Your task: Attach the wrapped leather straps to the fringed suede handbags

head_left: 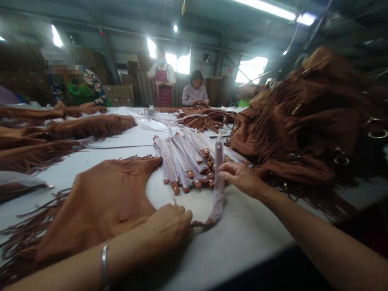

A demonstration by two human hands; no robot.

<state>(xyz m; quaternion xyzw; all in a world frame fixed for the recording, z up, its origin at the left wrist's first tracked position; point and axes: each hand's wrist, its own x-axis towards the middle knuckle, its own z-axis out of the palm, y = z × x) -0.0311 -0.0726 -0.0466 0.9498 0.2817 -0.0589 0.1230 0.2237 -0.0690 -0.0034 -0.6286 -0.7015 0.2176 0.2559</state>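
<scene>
Wrapped straps and suede fringe on the tabletop [233, 238]

The right hand [241, 180] held a plastic-wrapped strap [218, 173] upright in a narrow grip, just beside a pile of straps [188, 159]. The left hand [168, 228] lay open on a fringed suede panel [97, 206]. Only that strap stood apart from the pile; more panels [91, 125] lay spread out, and a fringed suede heap [303, 125] rose on the right.

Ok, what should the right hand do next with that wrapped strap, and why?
Probably lay the plastic-wrapped strap flat: the right hand holds it upright, its lower end curves toward the left hand, which rests on the fringed suede panel.
</scene>
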